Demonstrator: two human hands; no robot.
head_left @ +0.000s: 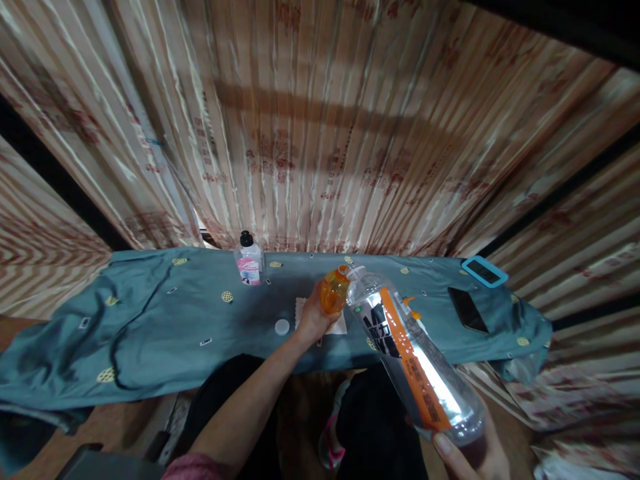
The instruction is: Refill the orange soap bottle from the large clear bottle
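Your right hand cups the tilted bottle at its base; your left hand wraps its orange cap, seemingly unscrewing; steady counter-grip needed.

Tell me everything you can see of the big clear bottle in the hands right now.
The big bottle is clear plastic with a black-and-orange label down its side. It is held tilted, neck toward the teal cloth, base toward the person. The right hand cups its base; the left hand grips the orange cap at its neck. Whether the cap is seated cannot be told.
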